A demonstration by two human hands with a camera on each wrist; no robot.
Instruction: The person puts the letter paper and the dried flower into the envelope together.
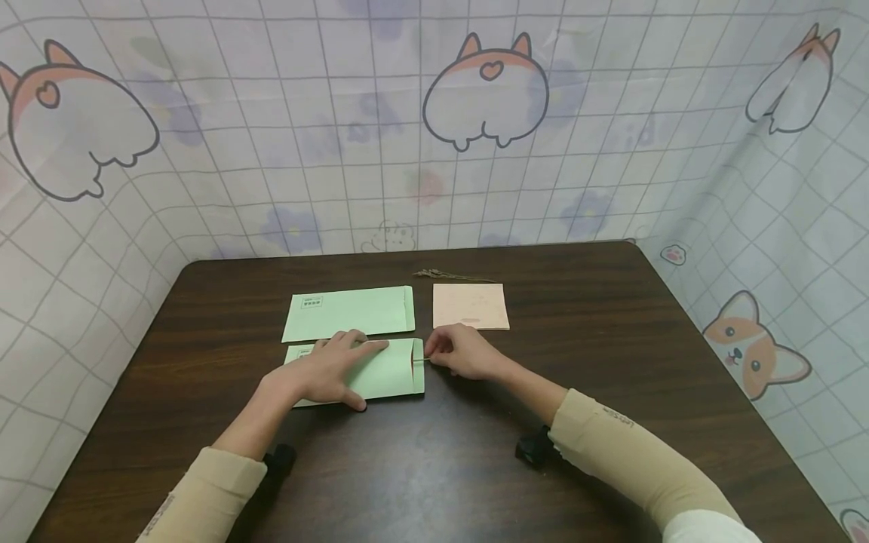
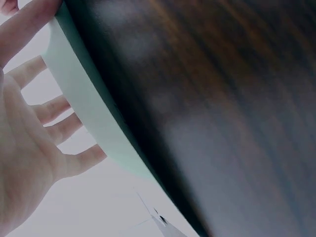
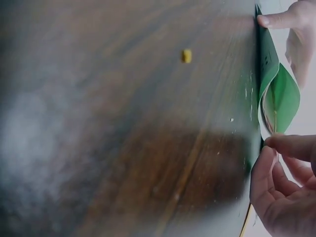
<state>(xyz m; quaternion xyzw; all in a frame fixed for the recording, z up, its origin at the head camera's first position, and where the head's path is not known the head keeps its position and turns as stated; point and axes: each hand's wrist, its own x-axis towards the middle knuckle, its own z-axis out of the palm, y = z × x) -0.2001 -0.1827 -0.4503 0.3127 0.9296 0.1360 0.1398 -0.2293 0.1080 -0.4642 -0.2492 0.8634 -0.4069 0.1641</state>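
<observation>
A pale green paper envelope (image 1: 397, 373) lies on the table with its open end to the right. My left hand (image 1: 330, 371) rests across it, fingers spread and thumb near the lower edge; those fingers show straight in the left wrist view. At the mouth, my right hand (image 1: 467, 353) pinches a thin dry stem (image 1: 419, 360) between thumb and forefinger. Part of that stem lies inside the envelope. In the right wrist view the envelope's mouth (image 3: 286, 98) gapes, with a pale layer visible inside. The stem's far end is hidden.
Behind lies a second green envelope (image 1: 353, 315), its flap end to the right. Beside it is a stack of pale pink cards (image 1: 470, 305), with a dried sprig (image 1: 455, 276) behind. The dark wooden table (image 1: 577, 317) meets a patterned curtain (image 1: 380, 188).
</observation>
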